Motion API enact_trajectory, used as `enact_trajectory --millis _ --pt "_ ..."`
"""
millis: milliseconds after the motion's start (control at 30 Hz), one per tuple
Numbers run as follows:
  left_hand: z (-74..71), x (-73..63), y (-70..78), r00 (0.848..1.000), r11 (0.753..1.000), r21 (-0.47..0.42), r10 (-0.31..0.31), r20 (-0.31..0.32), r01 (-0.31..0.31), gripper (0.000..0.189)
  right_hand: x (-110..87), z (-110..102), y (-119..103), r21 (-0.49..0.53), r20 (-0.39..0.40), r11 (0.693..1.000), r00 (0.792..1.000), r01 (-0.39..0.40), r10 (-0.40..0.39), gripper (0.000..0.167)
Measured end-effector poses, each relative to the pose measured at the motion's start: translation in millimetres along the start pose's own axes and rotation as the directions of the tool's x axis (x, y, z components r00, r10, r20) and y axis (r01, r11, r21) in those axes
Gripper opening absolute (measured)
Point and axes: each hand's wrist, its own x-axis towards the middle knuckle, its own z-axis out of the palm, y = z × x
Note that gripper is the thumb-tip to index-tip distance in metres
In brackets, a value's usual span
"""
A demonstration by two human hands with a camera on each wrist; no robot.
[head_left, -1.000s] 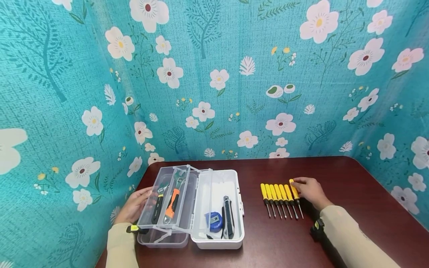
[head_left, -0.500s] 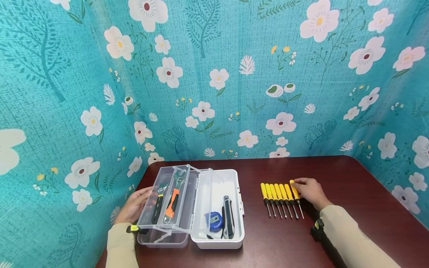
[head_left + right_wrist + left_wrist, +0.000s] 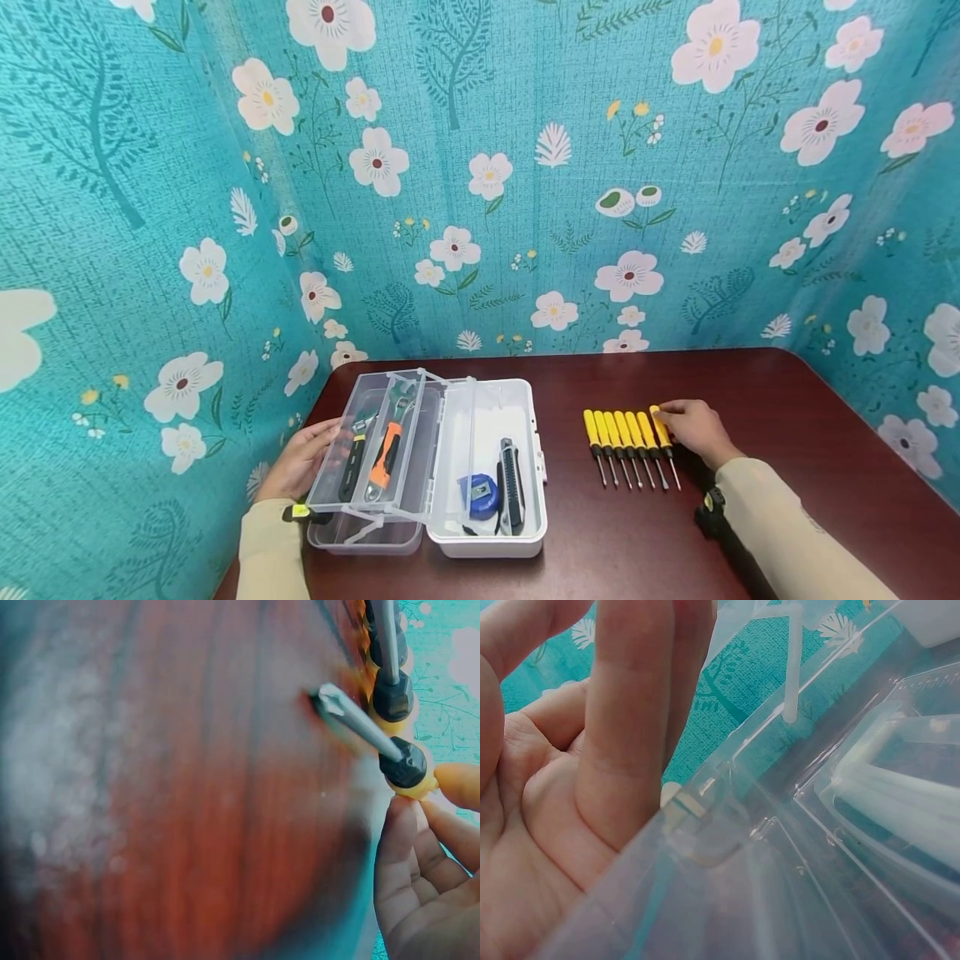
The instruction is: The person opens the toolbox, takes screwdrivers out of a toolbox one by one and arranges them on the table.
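Note:
At the table's right, my right hand (image 3: pixel 699 432) pinches the yellow handle of the rightmost screwdriver (image 3: pixel 662 427) between thumb and fingers. That one lies slightly apart from a row of several alike screwdrivers (image 3: pixel 619 433). The right wrist view shows its black collar and metal shaft (image 3: pixel 360 729). My left hand (image 3: pixel 296 461) rests at the left side of a toolbox's clear raised tray (image 3: pixel 327 492), its fingers fairly straight and partly seen through the plastic. Inside the tray lie a black-handled wrench (image 3: pixel 352 468) and an orange-handled adjustable wrench (image 3: pixel 386 460).
The white toolbox base (image 3: pixel 487 547) stands unfolded at centre left, holding a blue tape measure (image 3: pixel 480 497) and a utility knife (image 3: pixel 511 487). Its clear lid (image 3: pixel 360 533) lies beneath the tray. A floral teal curtain (image 3: pixel 555 225) surrounds the dark red table (image 3: pixel 600 550).
The pinched screwdriver's handle end and my right hand have shifted very slightly towards me. My left hand, the toolbox and the other screwdrivers stay where they were.

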Motion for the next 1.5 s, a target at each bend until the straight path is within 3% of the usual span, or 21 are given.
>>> enact_trajectory --millis 467,833,1500 --pt "8.6 -10.0 11.8 1.0 1.0 -0.01 0.002 0.003 -0.002 0.038 1.8 2 2 -0.032 0.003 0.999 1.0 -0.019 0.019 0.042" --pt "3.1 -2.4 3.3 1.0 0.999 -0.031 -0.013 0.0 0.013 0.036 2.1 1 4 -0.044 0.003 0.999 1.0 -0.005 0.005 0.03" --pt "1.9 -1.3 -1.4 0.999 0.999 0.013 0.038 -0.028 -0.037 0.04 -1.3 2 0 -0.078 -0.001 0.997 1.0 -0.028 0.028 0.035"
